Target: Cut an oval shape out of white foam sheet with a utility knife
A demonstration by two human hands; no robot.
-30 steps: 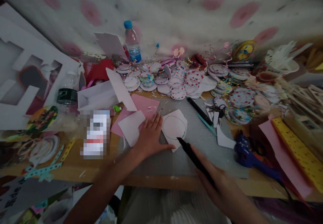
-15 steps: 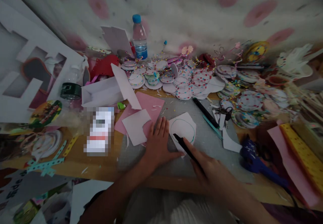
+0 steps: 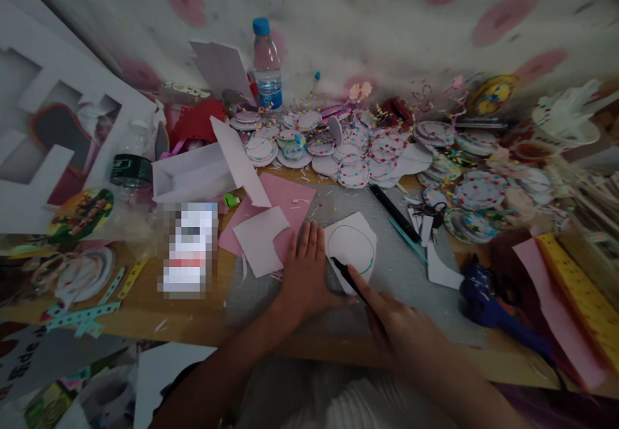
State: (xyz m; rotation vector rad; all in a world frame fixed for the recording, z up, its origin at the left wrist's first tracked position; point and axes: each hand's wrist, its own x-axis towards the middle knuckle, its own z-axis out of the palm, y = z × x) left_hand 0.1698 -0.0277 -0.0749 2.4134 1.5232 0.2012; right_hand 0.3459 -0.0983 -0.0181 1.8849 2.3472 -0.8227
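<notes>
My left hand (image 3: 305, 277) lies flat with its fingers stretched out. Its thumb reaches across the lower edge of a white piece of card (image 3: 351, 240) that bears a hand-drawn green circle. In my right hand (image 3: 394, 316) is a black craft knife (image 3: 353, 284), slanting up to the left. The knife's tip is at the circle's lower left side; whether it is in the card I cannot tell. Both hands are over a grey cutting mat (image 3: 406, 293). Left of my left hand, a white card offcut (image 3: 256, 242) with a curved notch overlaps pink paper (image 3: 297, 200).
A black pen-like tool (image 3: 394, 213), keys (image 3: 430, 213) and a blue glue gun (image 3: 483, 297) lie to the right. Many decorated white discs (image 3: 355, 155) are piled behind the mat. At left are a phone (image 3: 191, 245) and an open white box (image 3: 193, 174); a water bottle (image 3: 267, 71) stands behind.
The view has shifted slightly. The right hand and knife have moved only a little at the circle's lower left. My left hand keeps its place beside the card.
</notes>
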